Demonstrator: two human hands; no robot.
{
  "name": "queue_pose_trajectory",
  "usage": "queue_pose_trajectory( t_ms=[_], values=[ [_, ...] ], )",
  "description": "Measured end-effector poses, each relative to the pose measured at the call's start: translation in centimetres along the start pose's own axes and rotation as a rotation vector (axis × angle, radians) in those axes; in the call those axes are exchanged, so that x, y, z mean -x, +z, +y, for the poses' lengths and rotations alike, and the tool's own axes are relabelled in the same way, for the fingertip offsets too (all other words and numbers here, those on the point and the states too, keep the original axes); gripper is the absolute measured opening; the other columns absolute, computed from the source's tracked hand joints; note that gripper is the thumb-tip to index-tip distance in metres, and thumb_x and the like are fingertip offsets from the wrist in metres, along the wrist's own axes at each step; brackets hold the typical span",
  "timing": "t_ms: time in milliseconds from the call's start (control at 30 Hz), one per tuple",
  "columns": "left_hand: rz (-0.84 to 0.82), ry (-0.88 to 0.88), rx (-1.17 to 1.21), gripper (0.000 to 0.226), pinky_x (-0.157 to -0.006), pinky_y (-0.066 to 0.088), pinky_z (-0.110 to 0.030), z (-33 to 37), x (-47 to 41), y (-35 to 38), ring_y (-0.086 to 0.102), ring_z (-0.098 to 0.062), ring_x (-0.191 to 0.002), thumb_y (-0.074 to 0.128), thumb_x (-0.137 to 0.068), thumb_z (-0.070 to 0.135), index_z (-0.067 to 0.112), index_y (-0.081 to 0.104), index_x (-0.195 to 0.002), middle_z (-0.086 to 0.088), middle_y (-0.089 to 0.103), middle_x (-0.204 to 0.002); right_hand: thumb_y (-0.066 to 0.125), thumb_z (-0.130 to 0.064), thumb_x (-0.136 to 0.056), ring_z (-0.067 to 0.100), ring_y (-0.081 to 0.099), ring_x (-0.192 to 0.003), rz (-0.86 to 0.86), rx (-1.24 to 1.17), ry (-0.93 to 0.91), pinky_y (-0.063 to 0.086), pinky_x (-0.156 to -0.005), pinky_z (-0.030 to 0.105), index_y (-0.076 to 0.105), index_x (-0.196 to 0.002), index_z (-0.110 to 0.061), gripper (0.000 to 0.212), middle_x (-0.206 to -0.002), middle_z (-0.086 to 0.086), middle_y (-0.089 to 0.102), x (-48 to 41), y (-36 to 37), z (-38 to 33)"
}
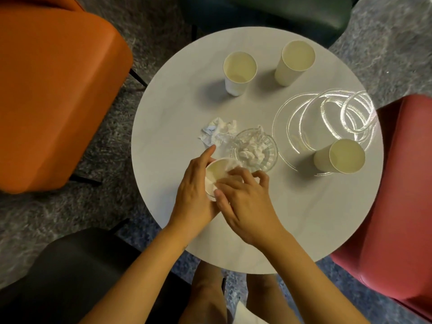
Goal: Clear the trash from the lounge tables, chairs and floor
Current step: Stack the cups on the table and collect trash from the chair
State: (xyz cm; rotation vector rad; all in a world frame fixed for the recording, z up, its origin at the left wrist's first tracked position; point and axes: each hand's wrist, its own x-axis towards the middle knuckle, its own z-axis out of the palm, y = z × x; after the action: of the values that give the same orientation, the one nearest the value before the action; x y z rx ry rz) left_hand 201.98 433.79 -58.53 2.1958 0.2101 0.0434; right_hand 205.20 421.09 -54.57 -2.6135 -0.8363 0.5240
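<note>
On the round white table [304, 218], my left hand [196, 192] grips a paper cup [216, 170] near the front edge. My right hand [245, 199] has curled fingers over the cup's mouth, pressing a white tissue [231, 166] into it. A crumpled tissue [218, 133] lies just beyond the cup. To its right a clear glass ashtray [268, 148] holds more crumpled tissue [251, 152]. Three empty paper cups stand further off: one at the back middle [238, 72], one at the back right [295, 61], one at the right [340, 156].
An orange chair [53, 90] stands at the left, a red chair [402, 206] at the right, a dark green chair [280, 12] behind the table and a black chair [77, 277] at the front left. Light rings [327, 118] glint on the tabletop. The floor is grey carpet.
</note>
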Motion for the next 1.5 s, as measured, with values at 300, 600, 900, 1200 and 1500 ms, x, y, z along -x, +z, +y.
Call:
queue_pose_trajectory(
  t_ms=[300,600,900,1200,1500],
  values=[
    [0.206,-0.088,-0.094,0.101,-0.08,0.03,0.003,-2.9,-2.5,-2.0,0.043,-0.002,-0.099,0.089,-0.053,0.014,0.013,0.035,-0.139,-0.008,0.051,-0.116,0.048,-0.024,-0.089,0.026,0.059,-0.096,0.404,-0.205,0.124,0.027,-0.082,0.032,0.065,-0.108,-0.015,0.027,-0.105,0.002,0.068,-7.6,-0.7,1.6],
    [0.268,-0.114,-0.098,0.099,-0.078,0.027,0.009,-4.8,-4.7,-2.6,0.036,0.006,-0.098,0.089,-0.055,0.015,0.012,0.035,-0.138,-0.011,0.051,-0.119,0.056,-0.018,-0.087,0.026,0.053,-0.095,0.046,0.199,0.106,0.033,-0.077,0.029,0.053,-0.12,-0.014,0.033,-0.11,0.007,0.057,-13.9,2.3,3.6],
    [0.215,-0.112,-0.044,0.103,-0.08,0.03,0.007,-5.2,-5.6,-2.3,0.044,-0.002,-0.103,0.089,-0.056,0.017,0.019,0.03,-0.14,-0.006,0.052,-0.118,0.065,-0.002,-0.078,0.021,0.054,-0.068,0.451,-0.394,0.113,0.038,-0.061,0.016,0.064,-0.086,-0.006,0.009,-0.082,0.008,0.061,-12.1,0.3,1.7],
    [0.089,-0.087,0.067,0.105,-0.079,0.035,0.004,-3.4,-6.4,-0.8,0.043,0.007,-0.102,0.082,-0.064,0.012,0.055,0.015,-0.133,0.014,0.044,-0.118,0.061,-0.004,-0.083,0.026,0.055,-0.058,0.305,-0.276,-0.062,0.046,-0.055,0.033,0.064,-0.075,0.0,0.009,-0.069,0.01,0.062,-9.4,0.3,0.4],
    [-0.004,-0.043,0.018,0.1,-0.077,0.037,-0.003,-1.9,-7.2,0.8,0.042,-0.002,-0.105,0.082,-0.066,0.017,0.05,0.016,-0.133,0.007,0.043,-0.123,0.036,-0.022,-0.096,0.017,0.054,-0.106,0.255,-0.365,-0.103,0.028,-0.1,0.022,0.066,-0.101,-0.003,0.036,-0.105,0.009,0.068,-6.6,-1.6,3.1]
  ],
)
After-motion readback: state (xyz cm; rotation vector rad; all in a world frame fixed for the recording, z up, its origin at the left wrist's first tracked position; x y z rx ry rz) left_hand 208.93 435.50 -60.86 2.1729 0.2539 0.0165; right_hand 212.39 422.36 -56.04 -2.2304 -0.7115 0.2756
